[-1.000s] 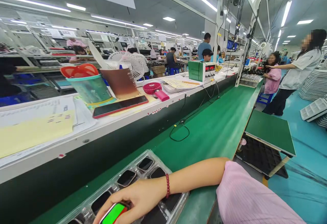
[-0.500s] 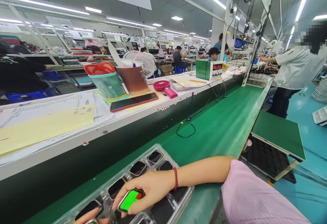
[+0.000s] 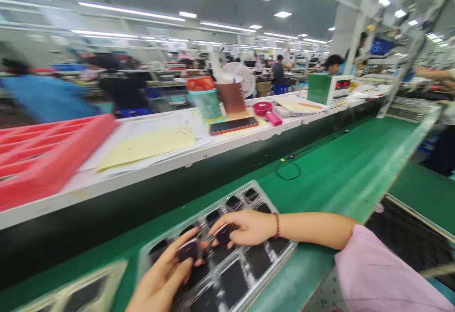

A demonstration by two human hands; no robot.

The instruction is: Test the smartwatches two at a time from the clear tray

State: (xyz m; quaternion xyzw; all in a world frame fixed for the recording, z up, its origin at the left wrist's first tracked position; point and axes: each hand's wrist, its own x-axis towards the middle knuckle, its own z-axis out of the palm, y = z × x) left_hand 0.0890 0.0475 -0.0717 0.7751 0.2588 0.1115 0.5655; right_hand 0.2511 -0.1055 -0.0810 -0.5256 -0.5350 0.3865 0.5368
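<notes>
A clear plastic tray with dark square pockets lies on the green belt in front of me. My right hand, with a red bead bracelet at the wrist, is closed on a small dark watch-like unit over the tray's middle. My left hand comes up from the bottom edge and pinches another small dark unit just left of the right hand. Both units are blurred by motion. Several more dark units sit in the tray's pockets.
A second tray lies at the lower left. The white shelf behind the belt carries a red tray, yellow papers, a phone, a teal cup, a pink fan and a green meter. Other people work beyond.
The view has swung left and down. My left hand has come into view holding a unit. The green-lit screen in my right hand now looks dark.
</notes>
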